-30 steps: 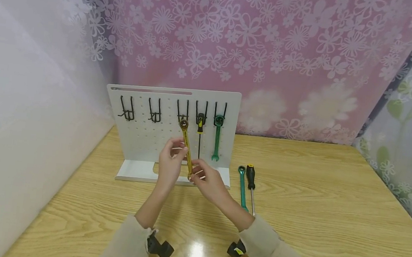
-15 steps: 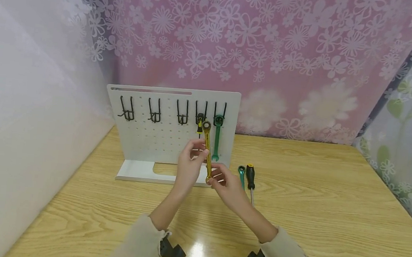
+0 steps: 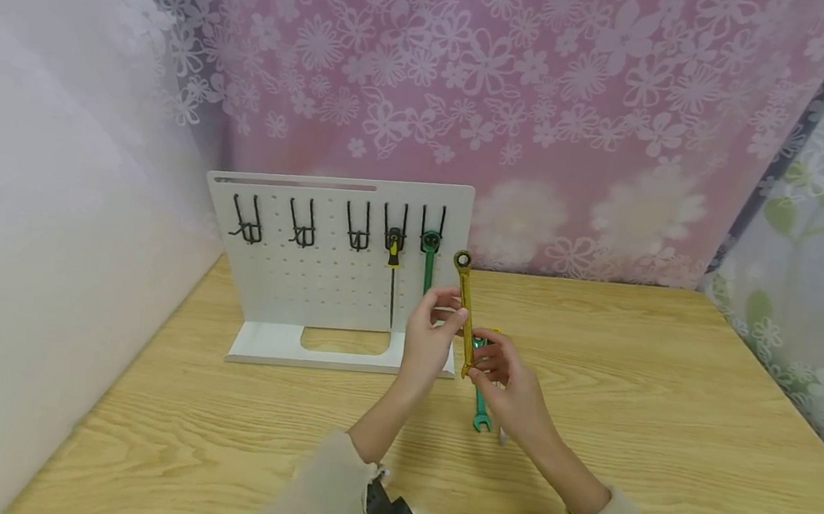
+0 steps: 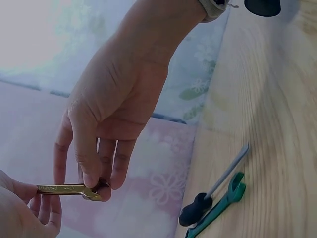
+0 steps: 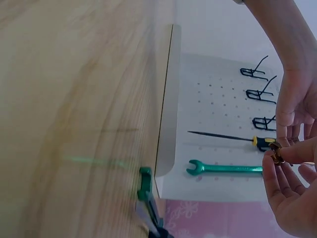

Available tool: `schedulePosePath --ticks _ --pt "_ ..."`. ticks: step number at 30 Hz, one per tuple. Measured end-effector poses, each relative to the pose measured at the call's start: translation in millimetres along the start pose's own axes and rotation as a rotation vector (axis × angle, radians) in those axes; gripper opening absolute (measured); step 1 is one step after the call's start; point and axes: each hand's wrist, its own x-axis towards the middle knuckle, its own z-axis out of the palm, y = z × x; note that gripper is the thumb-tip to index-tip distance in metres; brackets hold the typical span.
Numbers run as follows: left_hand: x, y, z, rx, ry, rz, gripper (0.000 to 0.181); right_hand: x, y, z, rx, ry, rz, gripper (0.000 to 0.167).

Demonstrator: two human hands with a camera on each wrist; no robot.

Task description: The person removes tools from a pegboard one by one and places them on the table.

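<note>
A gold combination wrench (image 3: pixel 465 296) stands nearly upright, ring end up, just right of the white pegboard (image 3: pixel 326 281). My left hand (image 3: pixel 434 331) pinches its shaft between thumb and fingers. Lower down, my right hand (image 3: pixel 514 393) pinches the open end, seen close in the left wrist view, where the wrench (image 4: pixel 64 189) bridges both hands. On the table behind my right hand lie a green wrench (image 4: pixel 218 208) and a screwdriver (image 4: pixel 195 210) with a dark handle; the head view hides most of that screwdriver.
Black double hooks (image 3: pixel 358 230) line the pegboard. A black-and-yellow screwdriver (image 3: pixel 393 253) and another green wrench (image 3: pixel 428 267) hang on the two right ones; the three left hooks carry nothing. A flowered pink curtain (image 3: pixel 545 137) stands behind the wooden table (image 3: pixel 633 381).
Both hands have carried the gold wrench rightward, from in front of the middle hook to past the board's right edge. Its grip by both hands looks the same. The view has shifted slightly.
</note>
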Motion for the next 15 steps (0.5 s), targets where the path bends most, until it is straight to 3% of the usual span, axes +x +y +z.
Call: schedulePosePath --ticks 8,15 --pt "0.1 -8.5 23.0 -0.016 -0.009 -0.015 0.021 -9.5 10.9 -17.6 0.004 0.028 0.014 0.050" --pt "-1.8 -21.3 41.2 -0.038 -0.003 -0.046 0.024 -17.1 18.6 -28.8 0.069 0.041 0.062 0.050"
